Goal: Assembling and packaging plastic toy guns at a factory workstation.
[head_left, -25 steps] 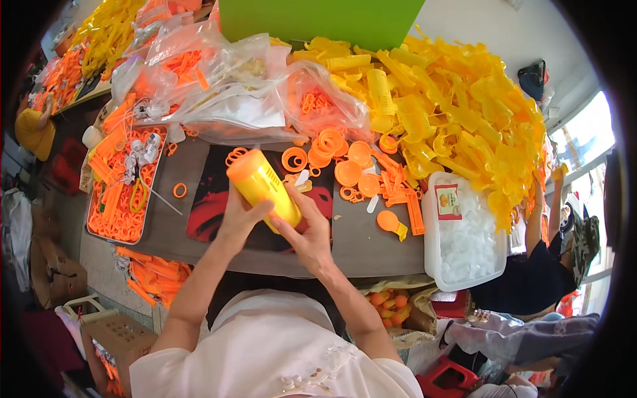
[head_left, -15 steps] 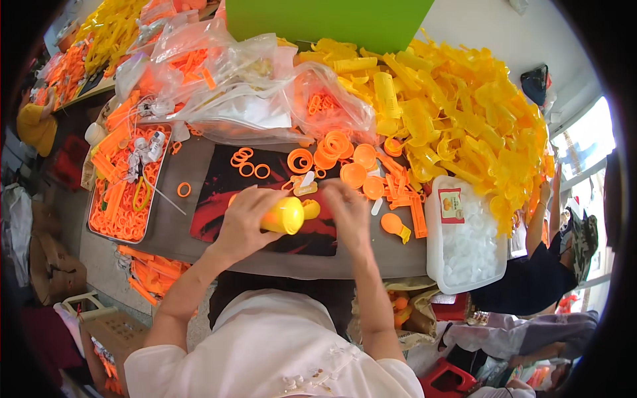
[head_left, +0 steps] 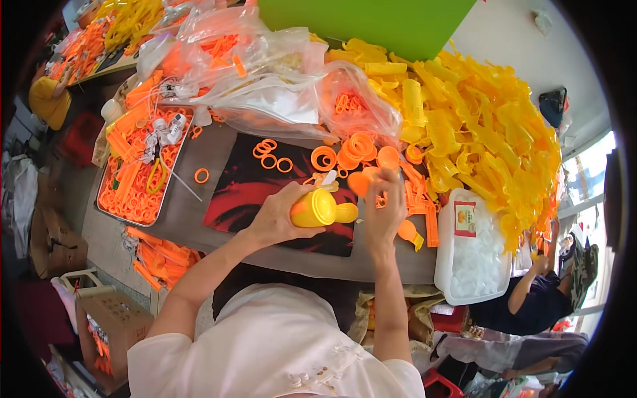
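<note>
on the desk (head_left: 176, 229), a metal tray (head_left: 127, 217) at the left of the frame holds orange rings and strips; at the right, a white tub (head_left: 444, 255) holds small clear pieces. near the middle of the frame, a yellow tube (head_left: 305, 211) is held above the desk, the left hand's (head_left: 275, 215) grip wrapped around it. its long axis, foreshortened, points from the palm toward frame right, round end facing the camera. glossy yellow, it has a round flap (head_left: 346, 213) beside that end. the right hand's (head_left: 385, 209) grip pinches an orange disc (head_left: 358, 185).
</note>
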### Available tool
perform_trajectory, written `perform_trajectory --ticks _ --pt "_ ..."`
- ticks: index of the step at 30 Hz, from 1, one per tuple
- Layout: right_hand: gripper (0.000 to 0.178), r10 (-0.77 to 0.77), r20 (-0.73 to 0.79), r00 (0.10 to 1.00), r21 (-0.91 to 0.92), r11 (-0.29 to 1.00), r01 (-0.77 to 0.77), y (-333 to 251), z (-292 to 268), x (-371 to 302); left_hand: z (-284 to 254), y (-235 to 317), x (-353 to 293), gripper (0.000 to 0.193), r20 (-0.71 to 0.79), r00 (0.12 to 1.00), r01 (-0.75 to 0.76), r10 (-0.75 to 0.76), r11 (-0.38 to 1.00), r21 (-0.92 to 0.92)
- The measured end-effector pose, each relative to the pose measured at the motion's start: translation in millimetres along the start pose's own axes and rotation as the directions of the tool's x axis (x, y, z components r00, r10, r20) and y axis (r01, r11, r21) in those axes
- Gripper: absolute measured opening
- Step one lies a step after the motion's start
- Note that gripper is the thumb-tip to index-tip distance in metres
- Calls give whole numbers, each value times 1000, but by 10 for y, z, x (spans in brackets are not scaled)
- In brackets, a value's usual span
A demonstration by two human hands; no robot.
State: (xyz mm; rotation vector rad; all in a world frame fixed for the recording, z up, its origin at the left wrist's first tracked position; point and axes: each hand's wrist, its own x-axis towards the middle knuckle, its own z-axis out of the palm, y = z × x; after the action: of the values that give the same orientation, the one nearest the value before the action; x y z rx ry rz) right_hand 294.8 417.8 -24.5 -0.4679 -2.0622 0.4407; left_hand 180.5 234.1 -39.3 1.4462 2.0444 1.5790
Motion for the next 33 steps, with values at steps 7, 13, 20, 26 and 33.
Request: perform_trajectory --ticks 7,13,20,26,33 --pt "17 -133 287 949 319 947 36 -379 -219 -274 190 -62 66 75 -82 977 -192 198 978 77" --pt "18 -184 206 961 346 933 105 -290 -187 -350 182 -3 68 73 -41 982 -181 186 978 105" --pt "19 102 374 922 342 909 -239 -448 -238 -282 178 -8 97 75 -20 981 -188 191 977 104" --pt "25 -130 360 924 452 891 -51 -325 -187 -339 166 9 97 76 -4 985 -171 172 982 74" --pt "23 -20 383 924 517 833 -196 -418 -274 -478 100 -41 44 80 92 947 -315 308 946 78"
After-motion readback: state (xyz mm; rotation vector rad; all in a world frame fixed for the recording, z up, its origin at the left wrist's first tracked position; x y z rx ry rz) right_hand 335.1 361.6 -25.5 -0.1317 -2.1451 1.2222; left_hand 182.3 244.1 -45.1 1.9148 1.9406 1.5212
